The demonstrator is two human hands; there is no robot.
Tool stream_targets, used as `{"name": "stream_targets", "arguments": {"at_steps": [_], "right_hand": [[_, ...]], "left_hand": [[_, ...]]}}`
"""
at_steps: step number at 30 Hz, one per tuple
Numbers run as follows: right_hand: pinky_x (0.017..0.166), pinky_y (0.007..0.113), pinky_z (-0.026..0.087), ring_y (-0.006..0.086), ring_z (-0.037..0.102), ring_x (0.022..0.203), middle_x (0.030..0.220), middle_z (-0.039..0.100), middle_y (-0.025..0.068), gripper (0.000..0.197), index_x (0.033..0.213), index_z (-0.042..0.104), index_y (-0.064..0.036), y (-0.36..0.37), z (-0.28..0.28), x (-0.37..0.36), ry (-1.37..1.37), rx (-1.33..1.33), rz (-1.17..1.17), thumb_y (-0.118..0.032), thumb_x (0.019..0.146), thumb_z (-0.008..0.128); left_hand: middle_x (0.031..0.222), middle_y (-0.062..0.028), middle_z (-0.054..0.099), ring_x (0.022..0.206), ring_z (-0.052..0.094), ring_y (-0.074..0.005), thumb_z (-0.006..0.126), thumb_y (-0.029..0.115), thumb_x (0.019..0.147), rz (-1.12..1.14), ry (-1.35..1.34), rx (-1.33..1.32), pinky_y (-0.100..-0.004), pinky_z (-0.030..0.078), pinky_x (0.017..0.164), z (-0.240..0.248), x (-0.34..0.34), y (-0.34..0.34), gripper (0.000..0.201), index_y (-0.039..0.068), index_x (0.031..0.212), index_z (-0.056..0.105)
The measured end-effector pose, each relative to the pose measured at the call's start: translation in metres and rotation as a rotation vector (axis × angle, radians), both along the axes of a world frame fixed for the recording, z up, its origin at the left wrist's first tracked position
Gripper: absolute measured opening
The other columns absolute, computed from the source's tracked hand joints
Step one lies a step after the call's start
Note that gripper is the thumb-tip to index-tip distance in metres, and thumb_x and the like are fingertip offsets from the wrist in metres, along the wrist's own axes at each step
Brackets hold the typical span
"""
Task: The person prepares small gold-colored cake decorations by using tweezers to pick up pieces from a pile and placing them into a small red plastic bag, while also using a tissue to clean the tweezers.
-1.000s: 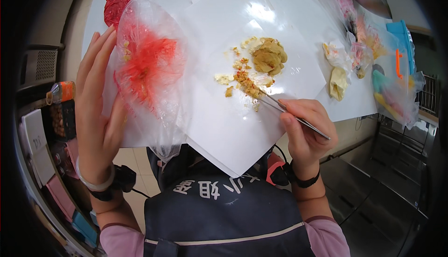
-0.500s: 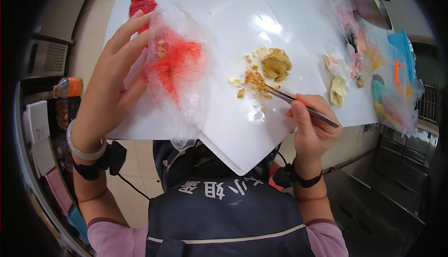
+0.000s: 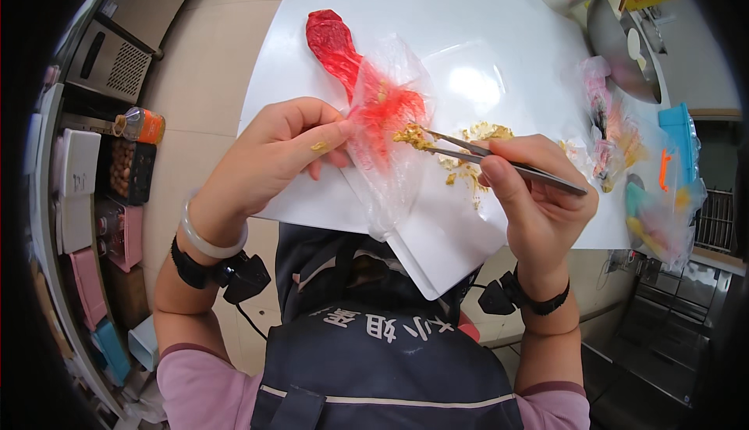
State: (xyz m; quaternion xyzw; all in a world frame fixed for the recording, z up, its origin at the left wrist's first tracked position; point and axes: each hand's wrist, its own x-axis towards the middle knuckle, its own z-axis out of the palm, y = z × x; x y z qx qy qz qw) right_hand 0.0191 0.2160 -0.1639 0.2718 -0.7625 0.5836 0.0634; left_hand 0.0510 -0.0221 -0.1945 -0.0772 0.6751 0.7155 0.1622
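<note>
Right hand (image 3: 538, 196) pinched firm round metal tweezers (image 3: 499, 161), tips nipped narrow on a small yellow crumbly morsel (image 3: 412, 136). Morsel held right at the mouth of a clear plastic bag (image 3: 390, 141), touching or all but touching the film; hard to tell which. Left hand (image 3: 285, 153) clamped on that bag's near side, thumb and fingers gripping the film and holding it up off the table, a yellow smear on the thumb. Bag stained red inside, something red and crumpled within, and a red glossy strip (image 3: 331, 40) running from it toward the far left part of the white table (image 3: 484, 24).

Just behind the tweezer tips, over a loose white sheet (image 3: 437, 250) jutting past the near edge, a scatter of yellow-brown crumbs (image 3: 476, 145) lying on the surface, partly hidden by the right hand. Judging by that: transfer into the bag looks underway, not finished. One pinch at the opening, a fair pile of crumbs left on the sheet, how much already inside unclear through the red staining.

Toward the right edge of the table, more clear bags (image 3: 616, 141) with pink and yellow contents, a blue plastic piece (image 3: 679, 129) beyond them. At the far right corner, a metal pan (image 3: 616, 40). Left of the table, on the floor side, stacked crates and a bottle with an orange label (image 3: 144, 124).
</note>
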Motion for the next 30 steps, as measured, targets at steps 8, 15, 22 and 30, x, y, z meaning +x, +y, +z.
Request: {"name": "stream_targets", "arguments": {"at_steps": [8, 15, 22, 30], "right_hand": [[0.044, 0.016, 0.03, 0.0039, 0.054, 0.058, 0.072, 0.064, 0.0049, 0.015, 0.089, 0.066, 0.0008, -0.006, -0.001, -0.011, -0.121, 0.027, -0.042, 0.0, 0.074, 0.069], [0.051, 0.017, 0.043, 0.0084, 0.058, 0.061, 0.072, 0.063, 0.008, 0.013, 0.089, 0.064, 0.0044, -0.01, 0.002, -0.011, -0.23, -0.129, -0.072, 0.0, 0.077, 0.067], [0.053, 0.019, 0.045, 0.0103, 0.059, 0.061, 0.073, 0.063, 0.009, 0.017, 0.092, 0.063, 0.0062, -0.004, -0.002, -0.018, -0.243, -0.196, -0.164, -0.002, 0.078, 0.066], [0.053, 0.019, 0.045, 0.0112, 0.06, 0.061, 0.073, 0.063, 0.0103, 0.017, 0.091, 0.063, 0.0064, -0.002, 0.0, -0.024, -0.391, -0.206, -0.242, -0.003, 0.078, 0.066]], "left_hand": [[0.106, -0.0121, 0.055, 0.083, 0.059, -0.0156, 0.054, 0.018, 0.086, 0.093, -0.123, 0.399, -0.0236, 0.047, 0.065, 0.007, 0.005, 0.003, 0.04, -0.002, 0.118, 0.041], [0.084, -0.0082, 0.06, 0.071, 0.06, -0.0112, 0.058, 0.012, 0.083, -0.036, -0.151, 0.218, -0.0184, 0.044, 0.051, 0.004, -0.01, 0.007, 0.023, -0.003, 0.1, 0.054], [0.086, -0.0079, 0.059, 0.073, 0.062, -0.0131, 0.06, 0.014, 0.083, 0.033, -0.119, 0.312, -0.0181, 0.045, 0.048, 0.004, -0.017, 0.018, 0.023, -0.003, 0.097, 0.053], [0.092, -0.011, 0.058, 0.071, 0.065, -0.0175, 0.058, 0.016, 0.084, 0.126, -0.204, 0.358, -0.0156, 0.037, 0.04, 0.016, -0.021, 0.023, 0.032, -0.003, 0.107, 0.048]]}}
